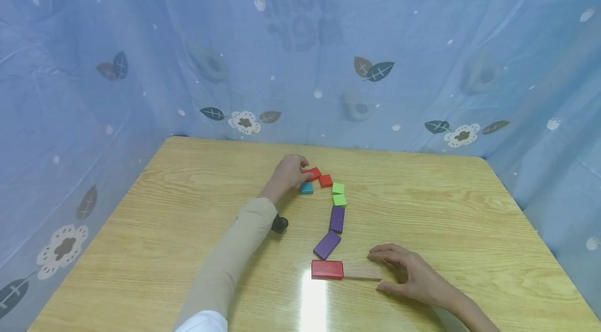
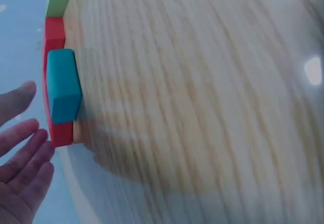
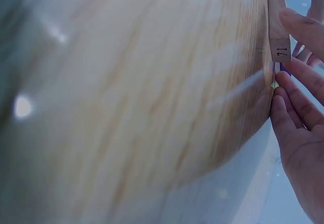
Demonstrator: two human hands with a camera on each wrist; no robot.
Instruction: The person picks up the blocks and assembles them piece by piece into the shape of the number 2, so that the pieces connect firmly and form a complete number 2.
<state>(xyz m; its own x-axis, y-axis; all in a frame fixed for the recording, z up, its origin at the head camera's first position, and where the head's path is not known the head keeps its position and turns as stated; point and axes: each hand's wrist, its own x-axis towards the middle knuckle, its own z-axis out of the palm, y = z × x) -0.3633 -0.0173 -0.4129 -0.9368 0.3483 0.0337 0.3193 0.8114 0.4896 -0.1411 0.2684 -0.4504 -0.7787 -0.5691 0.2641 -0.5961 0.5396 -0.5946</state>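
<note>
On the table small blocks form a curved row. At its far end my left hand (image 1: 287, 173) is at the long red block (image 1: 313, 172), thumb and fingers spread; whether they touch it I cannot tell. A blue block (image 2: 64, 85) stands close against the red one. At the near end my right hand (image 1: 415, 275) is spread around the free end of a plain wooden block (image 1: 361, 271), thumb and fingers apart. That wooden block (image 3: 277, 24) carries the mark "71" on its end. Its other end meets a red block (image 1: 327, 269).
Between the two ends run a small red block (image 1: 325, 181), two light green blocks (image 1: 339, 200) and two purple blocks (image 1: 337, 218). A black strap piece (image 1: 279, 224) shows beside the left forearm. A blue patterned curtain (image 1: 300, 60) hangs behind the wooden table (image 1: 188, 206).
</note>
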